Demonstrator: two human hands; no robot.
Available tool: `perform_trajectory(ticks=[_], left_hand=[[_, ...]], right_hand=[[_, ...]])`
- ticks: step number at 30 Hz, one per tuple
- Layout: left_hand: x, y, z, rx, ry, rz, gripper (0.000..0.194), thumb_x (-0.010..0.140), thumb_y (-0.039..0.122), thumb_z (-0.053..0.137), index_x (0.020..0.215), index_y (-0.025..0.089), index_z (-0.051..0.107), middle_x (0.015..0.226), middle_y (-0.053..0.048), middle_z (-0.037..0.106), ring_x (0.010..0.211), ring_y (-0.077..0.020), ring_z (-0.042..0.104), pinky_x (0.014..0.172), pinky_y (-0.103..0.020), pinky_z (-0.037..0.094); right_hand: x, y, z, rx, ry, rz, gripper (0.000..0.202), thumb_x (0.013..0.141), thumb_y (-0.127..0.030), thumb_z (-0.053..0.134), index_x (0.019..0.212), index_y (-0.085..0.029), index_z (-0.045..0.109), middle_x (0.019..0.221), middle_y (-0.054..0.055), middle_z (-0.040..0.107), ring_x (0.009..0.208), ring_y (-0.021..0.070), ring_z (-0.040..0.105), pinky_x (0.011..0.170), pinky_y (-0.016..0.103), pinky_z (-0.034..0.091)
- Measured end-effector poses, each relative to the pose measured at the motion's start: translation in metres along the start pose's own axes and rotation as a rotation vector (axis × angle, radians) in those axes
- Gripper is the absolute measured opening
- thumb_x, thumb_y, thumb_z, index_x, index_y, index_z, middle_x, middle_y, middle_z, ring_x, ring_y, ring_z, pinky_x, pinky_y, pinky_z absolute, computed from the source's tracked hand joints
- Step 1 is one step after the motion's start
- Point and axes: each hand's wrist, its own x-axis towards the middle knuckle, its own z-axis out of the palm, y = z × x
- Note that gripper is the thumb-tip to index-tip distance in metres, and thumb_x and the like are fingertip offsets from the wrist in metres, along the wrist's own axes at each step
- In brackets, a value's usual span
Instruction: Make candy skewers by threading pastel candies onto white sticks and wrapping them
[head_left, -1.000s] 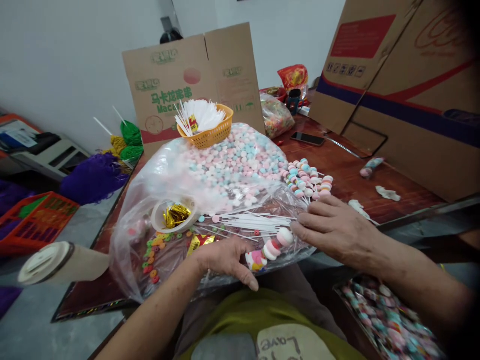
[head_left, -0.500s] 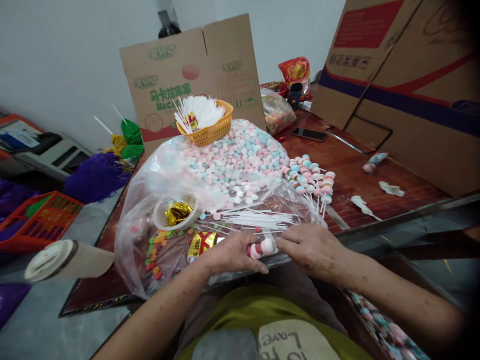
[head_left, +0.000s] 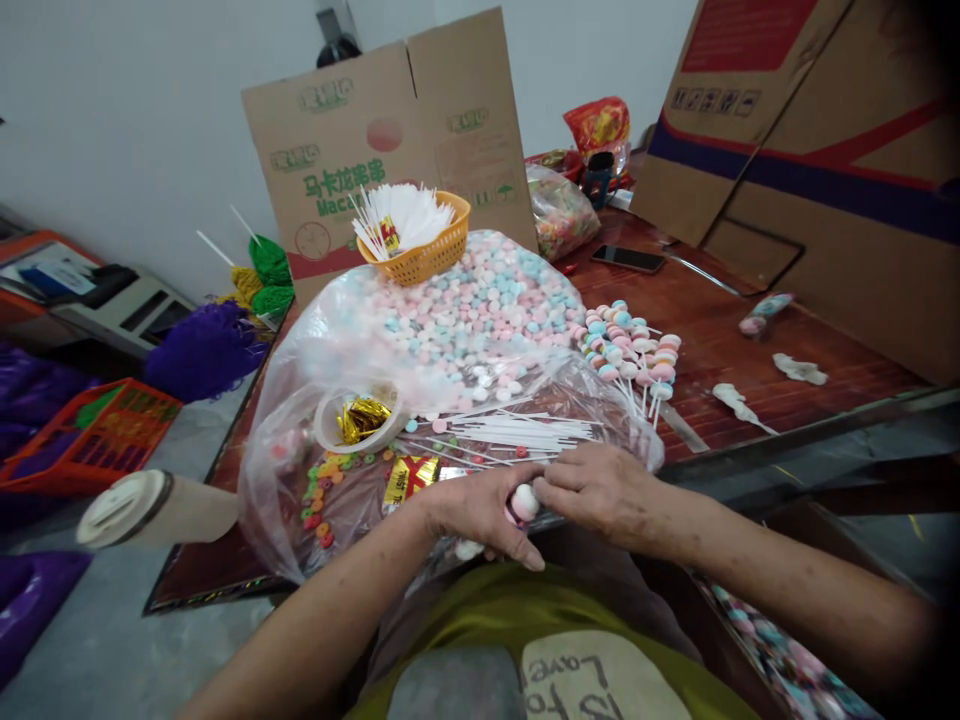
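At the table's front edge, my left hand [head_left: 491, 512] is closed around a marshmallow skewer [head_left: 524, 502], whose white end piece shows between thumb and fingers. My right hand [head_left: 600, 490] has its fingertips pressed together against that end; whatever they pinch is hidden. Just beyond both hands lie loose white sticks [head_left: 517, 432] on clear plastic. A yellow pack of twist ties [head_left: 410, 482] is left of my left hand. Behind the sticks spreads a heap of pink, white and blue marshmallows [head_left: 480, 310]. Finished marshmallow skewers [head_left: 634, 350] are piled to the right.
A yellow basket of white sticks [head_left: 427, 262] stands on the heap, before a cardboard box [head_left: 337, 130]. Gold ties fill a round tub [head_left: 324, 425]; small coloured rings [head_left: 319, 505] lie nearby. A lidded cup [head_left: 187, 510] leans out at the left edge. A phone [head_left: 628, 259] lies farther back.
My left hand has turned and now wraps the marshmallow skewer more, hiding most of it. My right hand has moved slightly left, onto its end. The view has shifted a little.
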Motion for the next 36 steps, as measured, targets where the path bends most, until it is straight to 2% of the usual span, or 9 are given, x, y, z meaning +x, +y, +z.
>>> perform_trajectory(ticks=[3, 6, 10, 13, 17, 23, 30, 33, 36], left_hand=[[0.007, -0.001, 0.000, -0.065, 0.061, -0.002, 0.099, 0.052, 0.035, 0.079, 0.134, 0.019, 0.025, 0.074, 0.002, 0.056, 0.050, -0.0107, 0.051, 0.049, -0.025, 0.043], [-0.010, -0.002, -0.013, 0.181, 0.258, 0.009, 0.102, 0.049, 0.038, 0.080, 0.134, 0.020, 0.026, 0.089, -0.003, 0.060, 0.074, -0.0180, 0.057, 0.064, -0.028, 0.044], [-0.041, -0.013, -0.022, 0.528, 0.271, -0.107, 0.051, 0.058, 0.044, 0.073, 0.101, 0.019, 0.058, 0.090, -0.003, 0.062, 0.083, -0.0212, 0.055, 0.069, -0.026, 0.041], [-0.043, -0.022, -0.013, 0.451, 0.301, -0.106, 0.036, 0.070, 0.039, 0.063, 0.098, 0.017, 0.058, 0.088, -0.002, 0.062, 0.079, -0.0184, 0.054, 0.067, -0.023, 0.041], [-0.026, -0.026, 0.000, 0.362, 0.363, -0.056, 0.036, 0.066, 0.036, 0.066, 0.094, 0.016, 0.058, 0.083, 0.000, 0.060, 0.077, -0.0174, 0.052, 0.066, -0.023, 0.040], [-0.029, -0.029, -0.004, 0.070, 0.371, 0.050, 0.044, 0.065, 0.039, 0.067, 0.099, 0.013, 0.056, 0.079, 0.000, 0.058, 0.071, -0.0141, 0.049, 0.063, -0.022, 0.039], [-0.018, -0.033, 0.008, 0.316, 0.442, 0.045, 0.034, 0.084, 0.046, 0.041, 0.083, 0.016, 0.058, 0.062, 0.002, 0.053, 0.060, -0.0138, 0.048, 0.057, -0.022, 0.039], [-0.014, -0.034, 0.011, 0.167, 0.421, -0.081, 0.042, 0.086, 0.050, 0.033, 0.084, 0.015, 0.056, 0.052, 0.003, 0.048, 0.046, -0.0125, 0.047, 0.049, -0.024, 0.038], [-0.032, -0.032, -0.001, -0.067, 0.368, 0.044, 0.043, 0.080, 0.051, 0.047, 0.106, 0.016, 0.052, 0.081, -0.004, 0.062, 0.065, -0.0146, 0.058, 0.058, -0.025, 0.043]], right_hand=[[0.003, -0.005, 0.011, 0.082, -0.104, 0.014, 0.010, 0.085, -0.020, 0.049, 0.082, -0.018, 0.059, 0.073, 0.002, 0.060, 0.064, 0.0150, 0.048, 0.053, 0.029, 0.024], [-0.002, 0.002, 0.010, 0.076, -0.195, 0.140, 0.010, 0.083, -0.016, 0.049, 0.080, -0.017, 0.058, 0.074, 0.002, 0.059, 0.062, 0.0141, 0.048, 0.053, 0.028, 0.024], [-0.010, 0.017, -0.002, 0.068, -0.202, 0.262, 0.015, 0.081, -0.012, 0.045, 0.084, -0.016, 0.059, 0.077, 0.005, 0.059, 0.064, 0.0138, 0.048, 0.055, 0.027, 0.026], [-0.005, 0.015, -0.002, 0.056, -0.211, 0.235, 0.014, 0.078, -0.010, 0.048, 0.082, -0.016, 0.060, 0.074, 0.005, 0.059, 0.065, 0.0150, 0.048, 0.057, 0.028, 0.027], [0.014, 0.000, 0.007, 0.152, -0.211, 0.210, 0.018, 0.079, -0.010, 0.047, 0.089, -0.017, 0.060, 0.076, 0.005, 0.059, 0.064, 0.0143, 0.048, 0.056, 0.026, 0.028], [0.013, 0.017, -0.006, 0.210, 0.069, 0.244, 0.019, 0.087, -0.015, 0.040, 0.088, -0.013, 0.059, 0.082, 0.010, 0.057, 0.080, 0.0185, 0.048, 0.071, 0.030, 0.036], [0.026, 0.004, 0.016, 0.273, -0.073, 0.272, 0.018, 0.083, -0.011, 0.041, 0.074, -0.012, 0.057, 0.072, 0.007, 0.056, 0.069, 0.0164, 0.044, 0.063, 0.028, 0.034], [0.037, 0.000, 0.024, 0.349, -0.139, 0.232, 0.018, 0.083, -0.012, 0.042, 0.071, -0.012, 0.056, 0.071, 0.006, 0.056, 0.067, 0.0149, 0.044, 0.062, 0.027, 0.034], [0.039, 0.009, 0.018, 0.438, -0.107, 0.220, 0.023, 0.087, -0.016, 0.040, 0.071, -0.013, 0.055, 0.069, 0.004, 0.055, 0.066, 0.0133, 0.044, 0.062, 0.025, 0.034]])
